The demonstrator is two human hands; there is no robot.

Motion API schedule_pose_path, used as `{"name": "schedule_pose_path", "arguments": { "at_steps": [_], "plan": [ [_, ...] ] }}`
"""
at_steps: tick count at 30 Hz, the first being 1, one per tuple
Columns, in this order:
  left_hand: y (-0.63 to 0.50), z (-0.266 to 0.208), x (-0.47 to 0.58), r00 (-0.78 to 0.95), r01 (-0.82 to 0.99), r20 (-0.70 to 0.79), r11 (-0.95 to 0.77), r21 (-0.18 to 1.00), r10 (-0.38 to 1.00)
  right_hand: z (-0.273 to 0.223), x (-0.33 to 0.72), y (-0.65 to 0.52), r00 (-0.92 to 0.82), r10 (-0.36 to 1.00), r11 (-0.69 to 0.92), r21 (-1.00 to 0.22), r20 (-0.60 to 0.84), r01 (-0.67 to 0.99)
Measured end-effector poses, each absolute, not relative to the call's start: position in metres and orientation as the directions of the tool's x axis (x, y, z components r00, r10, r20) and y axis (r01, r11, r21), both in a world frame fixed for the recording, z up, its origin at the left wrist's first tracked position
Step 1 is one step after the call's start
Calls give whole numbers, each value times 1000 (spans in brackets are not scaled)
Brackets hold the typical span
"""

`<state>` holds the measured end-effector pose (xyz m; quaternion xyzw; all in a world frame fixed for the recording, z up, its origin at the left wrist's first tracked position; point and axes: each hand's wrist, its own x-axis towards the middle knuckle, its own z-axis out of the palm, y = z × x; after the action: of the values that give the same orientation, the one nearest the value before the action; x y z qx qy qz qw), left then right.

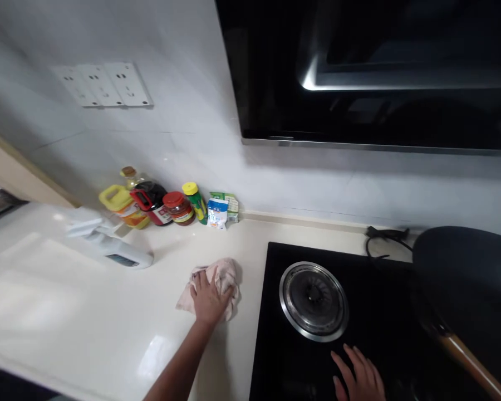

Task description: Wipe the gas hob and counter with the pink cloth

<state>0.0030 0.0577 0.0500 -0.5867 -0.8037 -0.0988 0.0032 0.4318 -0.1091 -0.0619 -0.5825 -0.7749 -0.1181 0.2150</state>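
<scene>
On the white countertop (pixel 96 312), a pale pink cloth (pixel 227 275) lies bunched under my left hand (pixel 209 298). The fingers are spread over the cloth and grip it against the surface. At the bottom edge of the view, my right hand (pixel 361 379) is over the black cooktop (pixel 271 345), fingers apart, with nothing in it. Just beyond that hand is a round burner (pixel 314 301) with a metal ring. I cannot tell if the right hand touches the glass.
A white spray bottle (pixel 117 248) lies on its side at left. Along the wall stand a dark sauce jug (pixel 152 203), a red-lidded jar (pixel 178 209), a green shaker (pixel 196 203) and small packets (pixel 217 211). A wok (pixel 463 267) sits at right; a range hood (pixel 359 72) hangs above.
</scene>
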Motion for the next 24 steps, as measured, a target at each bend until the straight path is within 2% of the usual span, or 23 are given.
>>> {"name": "schedule_pose_path", "arguments": {
  "at_steps": [5, 8, 13, 16, 18, 20, 24],
  "plan": [
    [155, 55, 51, -170, 961, 139, 133, 245, 976, -61, 433, -107, -214, 849, 269, -47, 482, 962],
    [170, 58, 95, -32, 960, 166, -16, 281, 986, -62, 433, -107, -222, 853, 265, -25, 472, 964],
    [96, 38, 112, 203, 924, 198, -254, 285, 959, -55, 427, -104, -236, 844, 253, 30, 481, 967],
    [39, 8, 87, 402, 846, 261, -465, 260, 878, -49, 424, -101, -267, 835, 263, 77, 481, 962],
    [22, -6, 75, 416, 857, 244, -468, 216, 876, -47, 424, -100, -273, 842, 264, 86, 465, 961],
    [28, -7, 76, 356, 901, 209, -393, 182, 911, -47, 424, -100, -261, 855, 262, 62, 449, 963],
    [89, 24, 110, 299, 935, 130, -317, 159, 945, -48, 424, -99, -217, 889, 253, -36, 404, 967]
  ]
}}
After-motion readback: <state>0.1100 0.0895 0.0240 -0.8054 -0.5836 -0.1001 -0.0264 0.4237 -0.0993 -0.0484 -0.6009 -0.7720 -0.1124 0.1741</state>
